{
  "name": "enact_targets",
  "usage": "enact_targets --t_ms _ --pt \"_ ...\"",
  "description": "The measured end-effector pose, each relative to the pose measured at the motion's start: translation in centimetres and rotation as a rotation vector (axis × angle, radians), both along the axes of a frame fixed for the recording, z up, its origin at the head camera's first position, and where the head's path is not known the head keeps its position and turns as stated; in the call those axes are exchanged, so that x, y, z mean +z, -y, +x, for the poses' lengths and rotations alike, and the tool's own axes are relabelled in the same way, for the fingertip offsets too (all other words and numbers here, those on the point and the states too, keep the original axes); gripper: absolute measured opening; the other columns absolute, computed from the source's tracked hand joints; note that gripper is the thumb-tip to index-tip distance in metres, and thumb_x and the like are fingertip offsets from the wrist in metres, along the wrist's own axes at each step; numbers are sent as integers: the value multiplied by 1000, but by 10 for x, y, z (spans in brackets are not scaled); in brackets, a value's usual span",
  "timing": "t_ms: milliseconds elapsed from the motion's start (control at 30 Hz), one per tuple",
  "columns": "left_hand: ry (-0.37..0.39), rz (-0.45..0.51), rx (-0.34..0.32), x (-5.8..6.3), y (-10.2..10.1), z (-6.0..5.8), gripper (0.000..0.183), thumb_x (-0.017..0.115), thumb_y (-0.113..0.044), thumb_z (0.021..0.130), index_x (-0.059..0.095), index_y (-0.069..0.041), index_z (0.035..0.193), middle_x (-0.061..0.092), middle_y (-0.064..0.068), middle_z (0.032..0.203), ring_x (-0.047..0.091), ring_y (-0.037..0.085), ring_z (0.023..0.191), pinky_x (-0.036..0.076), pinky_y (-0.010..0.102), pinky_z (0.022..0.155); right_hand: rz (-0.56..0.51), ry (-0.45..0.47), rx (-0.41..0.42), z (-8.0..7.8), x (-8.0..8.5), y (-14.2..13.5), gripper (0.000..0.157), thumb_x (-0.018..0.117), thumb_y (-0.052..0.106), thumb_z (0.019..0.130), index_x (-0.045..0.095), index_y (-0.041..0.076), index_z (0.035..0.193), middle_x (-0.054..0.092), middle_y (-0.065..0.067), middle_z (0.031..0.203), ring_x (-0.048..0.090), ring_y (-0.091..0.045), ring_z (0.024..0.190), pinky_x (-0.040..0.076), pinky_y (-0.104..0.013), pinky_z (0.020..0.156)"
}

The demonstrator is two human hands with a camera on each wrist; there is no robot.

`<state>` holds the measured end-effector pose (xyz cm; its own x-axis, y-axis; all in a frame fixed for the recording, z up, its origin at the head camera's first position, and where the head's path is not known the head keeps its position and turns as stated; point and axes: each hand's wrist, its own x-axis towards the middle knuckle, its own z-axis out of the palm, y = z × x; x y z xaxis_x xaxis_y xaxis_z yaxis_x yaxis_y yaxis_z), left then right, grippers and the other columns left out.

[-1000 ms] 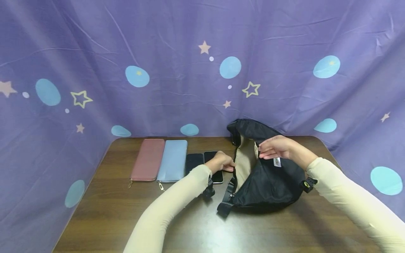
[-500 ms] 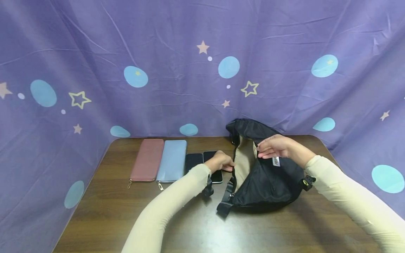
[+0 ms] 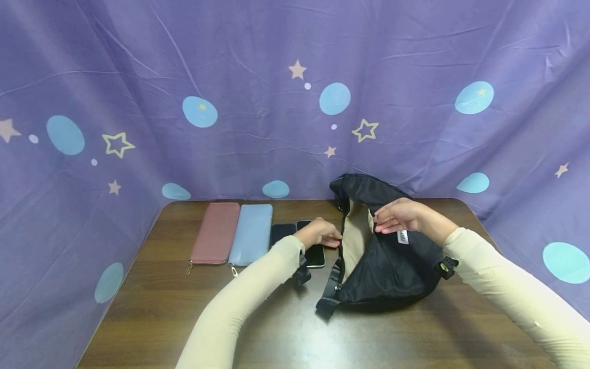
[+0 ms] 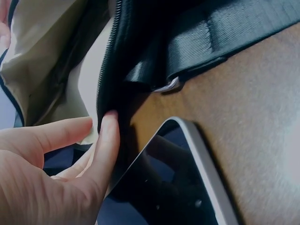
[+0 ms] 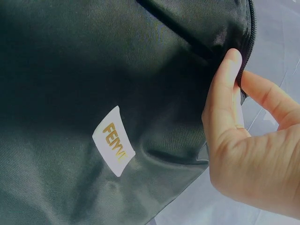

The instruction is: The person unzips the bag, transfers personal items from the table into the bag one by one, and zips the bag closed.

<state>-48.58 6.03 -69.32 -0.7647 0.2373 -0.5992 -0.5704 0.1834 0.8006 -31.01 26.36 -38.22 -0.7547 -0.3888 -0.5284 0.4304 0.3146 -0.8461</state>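
A black zippered bag lies on the table with its mouth spread wide, showing the beige lining. My left hand pinches the near-left zipper edge between thumb and fingers. Across the opening, my right hand pinches the opposite edge, and the right wrist view shows that zipper between thumb and fingers. A white label with gold letters sits on the bag's outside. Under my left hand lies a phone with a silver rim, partly covered by the hand.
Left of that phone is a second dark phone, partly behind my sleeve. Farther left lie a light blue wallet and a pink wallet. The bag's strap trails on the brown table. A purple curtain hangs behind.
Both hands keep their pinch on the bag's edges, and the mouth stays about as wide. The left wrist has shifted very slightly; the wallets and phones have not moved.
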Motion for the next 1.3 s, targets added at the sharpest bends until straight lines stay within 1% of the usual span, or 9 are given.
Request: enact_targets --t_ms 200,233,300,400,533,600,933,1200,1300 --pt "-31 -74 -59 200 36 128 12 64 8 90 66 8 102 76 24 99 78 30 90 64 34 81 1 0 2 -1 1 2 15 55 0 100 65 10 95 75 2 83 74 -9 79 61 -23 79" --pt "-35 -79 -77 226 40 145 16 61 7 92 66 10 107 75 26 108 76 31 99 62 35 88 2 1 0 -1 1 3 16 55 -1 100 65 10 95 75 2 82 74 -9 79 61 -23 79" --pt "-26 -76 -113 253 46 161 23 56 5 96 64 12 117 68 29 124 71 33 114 56 36 102 -2 2 1 -1 1 5 15 55 -1 99 65 10 95 75 2 82 74 -9 78 61 -23 79" --pt "-50 -92 -131 258 51 164 25 55 -1 98 65 10 118 71 25 121 73 30 111 58 35 99 -6 2 7 -2 2 6 15 56 0 100 65 11 96 75 2 82 74 -9 78 61 -23 79" --pt "-73 -95 -139 234 59 144 14 59 -6 95 68 1 102 79 15 99 75 16 73 62 27 70 -9 4 6 -1 1 7 14 56 0 100 65 10 96 75 2 83 74 -9 78 61 -23 79" --pt "-63 -82 -153 233 64 142 11 58 -6 96 66 -1 100 77 17 108 72 15 70 60 25 68 -10 7 4 -1 1 7 14 55 0 100 65 10 96 75 2 83 74 -9 79 61 -23 79" --pt "-103 -80 -134 239 88 141 37 59 -11 98 61 4 132 78 13 110 70 11 70 58 25 68 -16 7 9 0 1 10 14 55 -1 99 64 9 97 75 2 83 74 -10 78 61 -23 79" --pt "-422 -169 -23 242 103 147 36 56 -10 98 63 5 130 78 15 98 71 14 72 61 46 91 3 -7 5 2 1 6 13 54 -1 99 64 8 97 75 2 83 74 -9 79 61 -23 79" --pt "-592 -344 36 244 114 146 33 58 -13 96 68 1 124 77 15 104 74 19 82 62 39 82 10 -13 9 4 1 2 13 55 0 99 64 9 97 75 3 83 74 -9 80 61 -23 79"
